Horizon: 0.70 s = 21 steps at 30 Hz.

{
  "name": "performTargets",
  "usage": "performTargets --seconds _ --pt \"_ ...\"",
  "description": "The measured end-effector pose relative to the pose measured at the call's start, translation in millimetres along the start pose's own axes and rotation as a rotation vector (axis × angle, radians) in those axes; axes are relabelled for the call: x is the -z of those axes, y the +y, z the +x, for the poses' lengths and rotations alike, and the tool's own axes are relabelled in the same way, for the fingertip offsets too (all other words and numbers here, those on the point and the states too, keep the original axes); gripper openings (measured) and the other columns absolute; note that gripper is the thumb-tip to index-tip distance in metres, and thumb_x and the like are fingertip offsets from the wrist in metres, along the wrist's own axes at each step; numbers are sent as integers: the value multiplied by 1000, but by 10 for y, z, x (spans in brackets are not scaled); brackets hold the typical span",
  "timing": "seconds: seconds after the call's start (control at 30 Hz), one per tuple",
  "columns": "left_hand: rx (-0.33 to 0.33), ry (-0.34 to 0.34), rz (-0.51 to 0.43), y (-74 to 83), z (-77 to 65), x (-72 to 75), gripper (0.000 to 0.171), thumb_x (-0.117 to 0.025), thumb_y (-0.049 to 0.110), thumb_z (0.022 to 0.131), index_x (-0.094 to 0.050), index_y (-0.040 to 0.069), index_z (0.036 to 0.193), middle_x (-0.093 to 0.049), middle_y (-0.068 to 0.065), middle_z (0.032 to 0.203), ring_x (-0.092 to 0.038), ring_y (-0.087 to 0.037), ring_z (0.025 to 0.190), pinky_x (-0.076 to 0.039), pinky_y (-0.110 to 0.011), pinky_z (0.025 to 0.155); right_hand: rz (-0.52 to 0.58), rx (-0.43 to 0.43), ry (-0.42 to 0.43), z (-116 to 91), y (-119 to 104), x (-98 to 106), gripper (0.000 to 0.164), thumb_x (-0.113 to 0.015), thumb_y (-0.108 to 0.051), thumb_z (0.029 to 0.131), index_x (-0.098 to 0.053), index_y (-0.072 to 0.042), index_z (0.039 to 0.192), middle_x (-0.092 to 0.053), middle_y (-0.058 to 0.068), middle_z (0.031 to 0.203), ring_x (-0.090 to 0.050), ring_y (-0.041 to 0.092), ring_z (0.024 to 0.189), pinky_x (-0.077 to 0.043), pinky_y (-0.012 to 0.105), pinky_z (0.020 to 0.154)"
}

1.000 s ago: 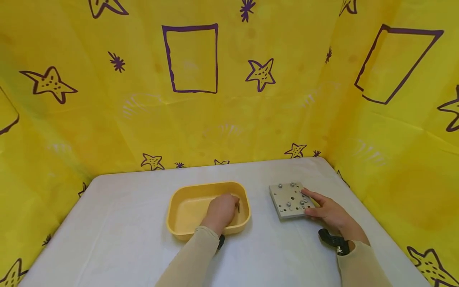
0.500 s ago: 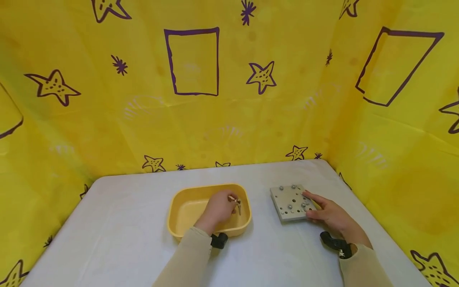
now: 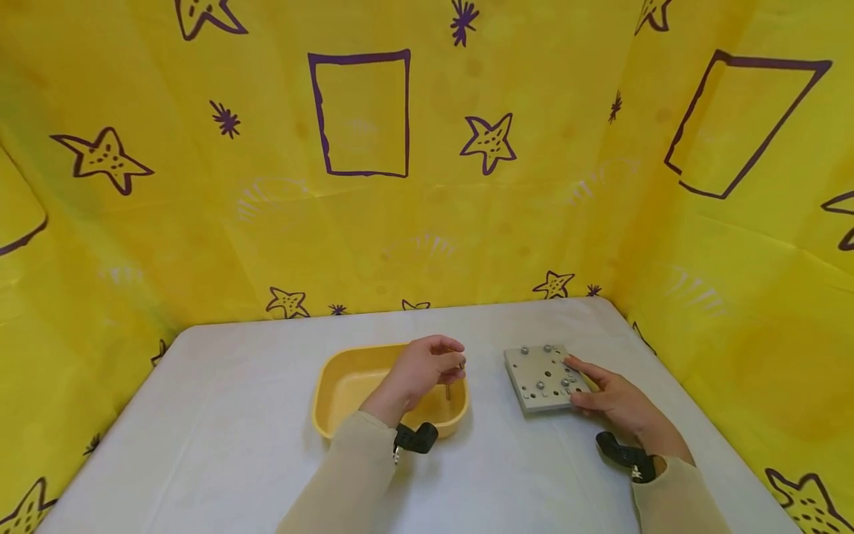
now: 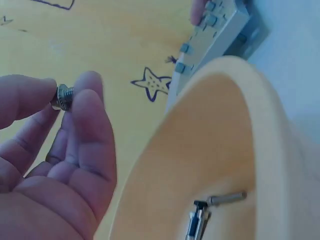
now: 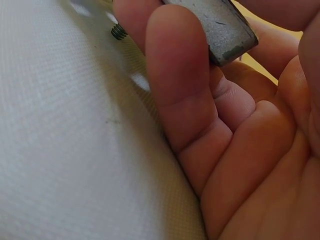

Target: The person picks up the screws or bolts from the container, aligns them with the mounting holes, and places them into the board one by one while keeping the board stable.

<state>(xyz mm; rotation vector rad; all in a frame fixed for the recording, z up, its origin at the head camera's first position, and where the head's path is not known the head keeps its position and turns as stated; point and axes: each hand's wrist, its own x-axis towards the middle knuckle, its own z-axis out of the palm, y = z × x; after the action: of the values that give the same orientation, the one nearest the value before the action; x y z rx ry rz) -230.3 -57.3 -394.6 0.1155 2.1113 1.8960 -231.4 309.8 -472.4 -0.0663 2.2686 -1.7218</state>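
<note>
Above the right side of a yellow plastic tray (image 3: 325, 404), my left hand (image 3: 422, 371) pinches a small metal screw (image 4: 63, 97) between thumb and fingertips; its thread and ridged head show in the left wrist view. My right hand (image 3: 622, 400) grips the right edge of a grey metal plate (image 3: 530, 365), thumb on the near side and fingers reaching the far side. Several screws stand in holes of this plate, which has other holes bare. Under it, a threaded screw end (image 5: 118, 32) pokes out in the right wrist view. Fingers partly hide the plate's right edge.
More screws (image 4: 227, 198) lie loose on the tray floor. A white cloth (image 3: 220, 430) covers the table, and yellow patterned sheets (image 3: 360, 245) stand along its back and sides. Each wrist bears a black camera strap (image 3: 415, 437).
My left hand has risen from inside the tray and moved slightly right, turning, with the screw pinched in its fingertips. The right hand and the plate stay in place.
</note>
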Motion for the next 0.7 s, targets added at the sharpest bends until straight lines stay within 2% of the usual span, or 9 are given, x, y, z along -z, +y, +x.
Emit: performTargets --seconds 0.13,0.27,0.5,0.7 --pt "-27 -50 -15 36 62 -104 13 -67 12 96 -70 5 107 -69 -11 100 -67 -28 92 -55 -33 83 -33 3 -1 5 16 11 82 -82 -24 83 -41 -22 154 -20 17 158 -44 35 112 -52 32 77" --pt "-56 -85 -17 84 149 -272 14 -68 11 95 -72 4 106 -70 -10 97 -67 -29 92 -55 -31 81 -25 14 -3 15 32 24 82 -81 -23 83 -41 -19 154 -22 17 157 -44 34 112 -52 31 76" --pt "-77 -77 17 122 328 -657 9 -68 9 94 -74 5 101 -70 -6 92 -68 -21 81 -56 -29 76 15 13 -17 18 43 31 82 -80 -18 84 -39 -17 155 -22 19 155 -46 34 110 -53 31 76" --pt "-72 -21 179 83 472 -967 10 -69 12 94 -75 7 101 -69 2 82 -67 -21 81 -54 -28 71 -25 -21 -16 10 6 33 83 -81 -22 83 -40 -24 154 -23 20 153 -45 34 112 -51 31 80"
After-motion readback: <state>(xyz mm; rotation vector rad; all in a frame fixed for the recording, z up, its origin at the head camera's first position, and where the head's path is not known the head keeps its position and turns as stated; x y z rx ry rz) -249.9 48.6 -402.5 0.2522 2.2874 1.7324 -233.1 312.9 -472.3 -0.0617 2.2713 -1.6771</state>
